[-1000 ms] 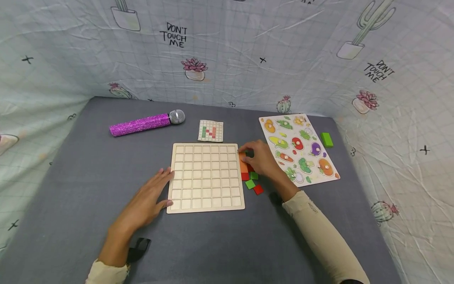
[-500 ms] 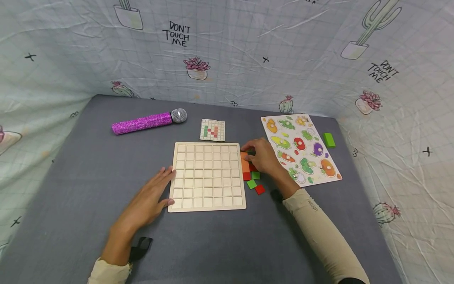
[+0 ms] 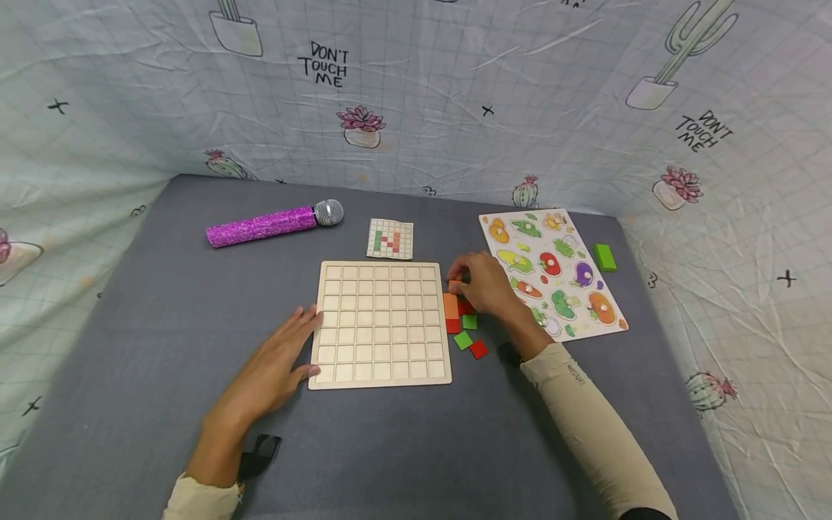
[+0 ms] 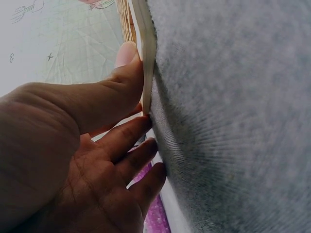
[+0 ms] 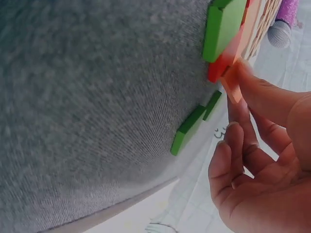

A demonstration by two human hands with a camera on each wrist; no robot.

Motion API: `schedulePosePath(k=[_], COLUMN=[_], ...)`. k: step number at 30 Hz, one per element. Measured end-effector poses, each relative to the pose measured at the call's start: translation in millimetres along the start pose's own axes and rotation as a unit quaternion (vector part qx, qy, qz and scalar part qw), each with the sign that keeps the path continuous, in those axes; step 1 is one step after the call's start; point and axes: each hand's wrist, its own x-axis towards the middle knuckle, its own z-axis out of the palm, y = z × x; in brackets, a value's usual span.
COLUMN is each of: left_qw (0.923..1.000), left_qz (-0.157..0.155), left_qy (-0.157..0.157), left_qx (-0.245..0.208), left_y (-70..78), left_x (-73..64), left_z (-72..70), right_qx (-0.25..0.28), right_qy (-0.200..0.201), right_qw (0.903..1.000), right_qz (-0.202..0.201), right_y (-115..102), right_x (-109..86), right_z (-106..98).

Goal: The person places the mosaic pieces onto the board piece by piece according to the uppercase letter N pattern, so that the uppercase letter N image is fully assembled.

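Note:
My left hand (image 3: pixel 263 379) rests at the left edge of a pale wooden grid board (image 3: pixel 380 326), fingers extended along it. In the left wrist view its thumb (image 4: pixel 127 60) lies against the board's edge. Beyond the board's right edge, my right hand (image 3: pixel 489 285) pinches an orange tile (image 5: pixel 232 86) between thumb and fingers. Under and beside that hand lie another orange tile (image 3: pixel 451 306), a red tile (image 3: pixel 453 326), green tiles (image 3: pixel 463 340) and a loose red tile (image 3: pixel 478 349). Part of this pile is hidden by the hand.
A small pattern card (image 3: pixel 390 239) lies behind the board. A purple glittery microphone (image 3: pixel 269 225) is at back left. On the right are a vegetable peg puzzle (image 3: pixel 552 274) and a green block (image 3: pixel 604 258). Printed cloth (image 3: pixel 416 94) hangs around the table.
My right hand has drawn slightly right, away from the board, with an orange tile in its fingers, separating it from the other orange tile. The left hand stays on the board.

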Motion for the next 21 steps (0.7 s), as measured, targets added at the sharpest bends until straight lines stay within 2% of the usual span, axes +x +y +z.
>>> schedulePosePath(k=[4,11,21], left_qw=[0.9999,1.0,1.0], left_qz=[0.008,0.004,0.001], left_qy=[0.007,0.007,-0.002], left_qx=[0.0,-0.002,0.005], left_y=[-0.2,-1.1,-1.9], left_x=[-0.4,-0.8,-0.5], left_z=[0.1,1.0,2.4], right_qx=[0.017,0.048,0.069], right_qy=[0.01,0.03,0.04], right_qw=[0.9997,0.9983,0.9968], right_qz=[-0.012,-0.008,0.001], right_y=[-1,-4,-15], right_x=[-1.4,-6.7,-9.0], right_z=[-4,-7,5])
